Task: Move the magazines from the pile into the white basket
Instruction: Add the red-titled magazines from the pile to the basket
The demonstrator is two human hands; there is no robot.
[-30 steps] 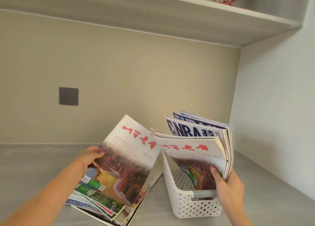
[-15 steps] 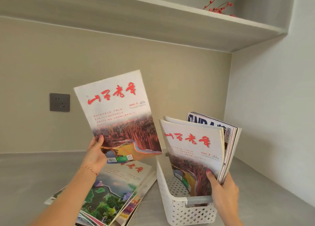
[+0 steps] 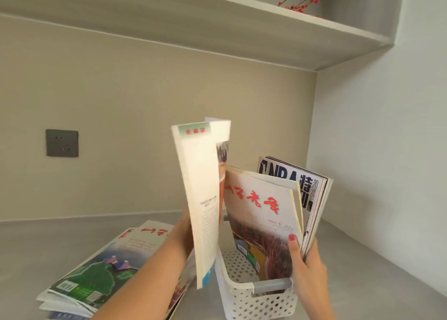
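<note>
My left hand (image 3: 185, 219), mostly hidden behind its load, holds a magazine (image 3: 204, 199) upright and edge-on, its white back cover toward me, just left of the white basket (image 3: 260, 302). The perforated basket with a grey handle stands on the counter at the lower right. Several magazines (image 3: 263, 220) stand in it, a red-titled one in front and an NBA one behind. My right hand (image 3: 306, 261) grips their right edge, thumb on the front cover. The pile of magazines (image 3: 96, 269) lies flat at the lower left, partly under my left forearm.
The grey counter (image 3: 375, 271) ends at a beige back wall and a white side wall on the right. A grey wall socket (image 3: 62, 142) is on the back wall. A shelf (image 3: 266, 29) overhangs above, with red berry twigs (image 3: 298, 4) on it.
My left hand lifted a magazine off the pile, raised it face-on, then swung it right and turned it edge-on beside the basket. The right hand stayed on the standing magazines.
</note>
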